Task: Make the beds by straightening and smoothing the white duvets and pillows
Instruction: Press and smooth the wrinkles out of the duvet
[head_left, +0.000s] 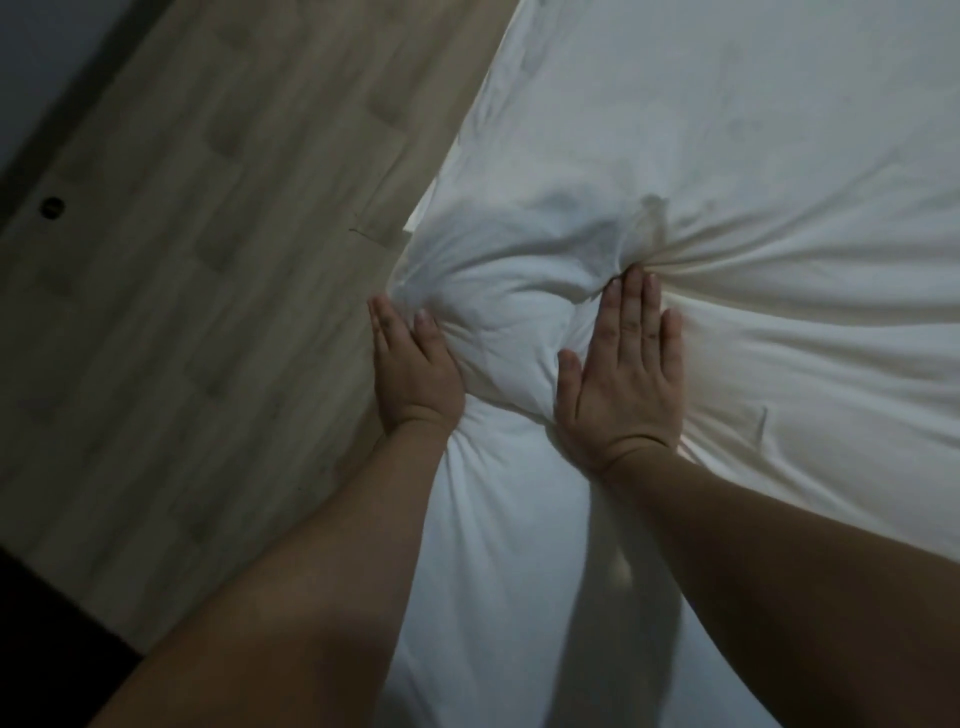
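Head view: white duvet (701, 156) is pressed by the flat, straight-fingered right hand (623, 384); its bunched edge is pushed by the equally flat left hand (415, 369); nothing is gripped

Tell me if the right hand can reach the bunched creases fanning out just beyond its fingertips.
Probably yes: the right hand lies flat on the duvet, its fingertips touching the creases, nothing between.

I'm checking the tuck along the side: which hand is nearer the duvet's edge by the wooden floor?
Left. The left hand presses right at that edge of the duvet, beside the wooden floor; the right hand lies flat further in.
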